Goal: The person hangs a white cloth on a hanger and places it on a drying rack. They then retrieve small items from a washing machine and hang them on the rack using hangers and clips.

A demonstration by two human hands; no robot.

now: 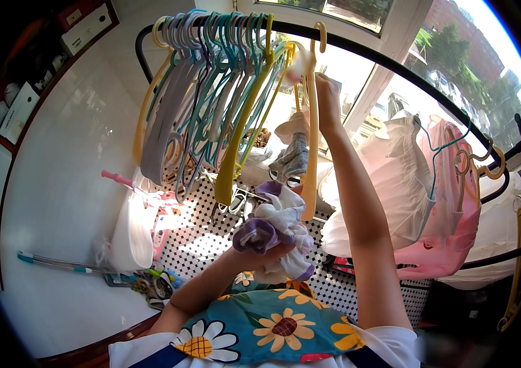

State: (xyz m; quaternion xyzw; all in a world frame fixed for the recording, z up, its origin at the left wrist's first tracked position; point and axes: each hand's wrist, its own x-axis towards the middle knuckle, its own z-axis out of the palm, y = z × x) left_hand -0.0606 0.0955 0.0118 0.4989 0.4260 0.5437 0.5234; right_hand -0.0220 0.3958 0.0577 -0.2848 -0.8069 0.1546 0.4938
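My left hand [268, 253] holds a bundle of white and purple cloth [276, 230] at chest height. My right hand [327, 97] reaches up to a yellow plastic hanger [311, 147] that hangs by its hook from the black clothes rail [371, 52]; the fingers grip the hanger just below the hook. A thick bunch of several empty hangers [211, 104], yellow, grey, teal and pink, hangs on the same rail to the left of it.
Pink and white garments [432, 202] hang on the rail's right part with more hangers. A white bucket [133, 233] and a mop handle [52, 262] stand by the white wall on the left. Below lies a black-and-white tiled floor [211, 236]. Windows are behind the rail.
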